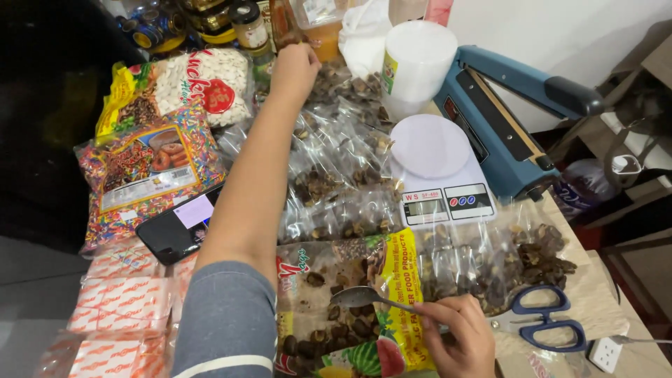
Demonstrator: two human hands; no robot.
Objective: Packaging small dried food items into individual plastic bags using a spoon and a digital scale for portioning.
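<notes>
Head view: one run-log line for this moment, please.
left hand: reaching to far clear bags | right hand: holding spoon over open seed bag | scale: bare

Glossy metal spoon (364, 295), shiny clear plastic bags (336, 175).

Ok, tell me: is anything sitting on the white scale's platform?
No, the round platform of the white scale is bare; the clear bags of dark pieces lie beside it.

A white wall (560, 28) stands behind the crowded table (595, 308). At the left there is grey floor (28, 280) and a dark area. The light is bright and even.
</notes>
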